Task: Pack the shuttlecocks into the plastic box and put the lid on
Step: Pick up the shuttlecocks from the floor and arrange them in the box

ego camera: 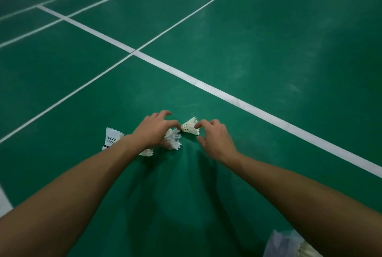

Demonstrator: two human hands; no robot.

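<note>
Several white feather shuttlecocks lie on the green court floor in front of me. My left hand [154, 130] curls over a ragged shuttlecock [173, 139], fingers around it. Another shuttlecock [190, 126] lies just beyond, and my right hand [215, 139] touches its skirt with curled fingertips. A further shuttlecock [111, 137] lies to the left behind my left forearm, and part of one [146, 152] shows under my left wrist. The clear plastic box [283, 244] sits at the bottom right, partly hidden by my right forearm, with shuttlecocks [308, 249] inside. No lid is in view.
White court lines [206, 86] cross the green floor beyond the hands. A white strip [4, 201] shows at the lower left edge. Open floor stretches ahead and to both sides.
</note>
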